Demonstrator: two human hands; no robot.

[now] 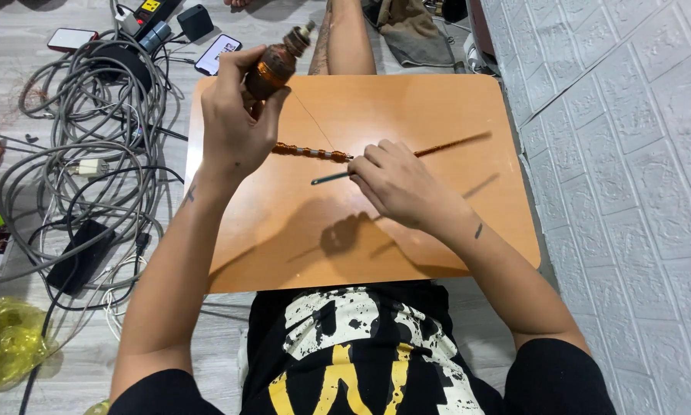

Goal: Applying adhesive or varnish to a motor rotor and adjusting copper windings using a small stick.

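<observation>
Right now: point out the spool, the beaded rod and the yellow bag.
spool point(272, 71), head view, on its copper-wound body.
beaded rod point(311, 152), head view, on the beaded stretch left of the right hand.
yellow bag point(7, 342), head view, on its crumpled middle.

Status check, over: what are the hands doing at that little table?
Left hand grips copper wire spool, raised. Right hand pinches thin rod wound with wire. Beaded coil between hands. Table otherwise bare.
</observation>
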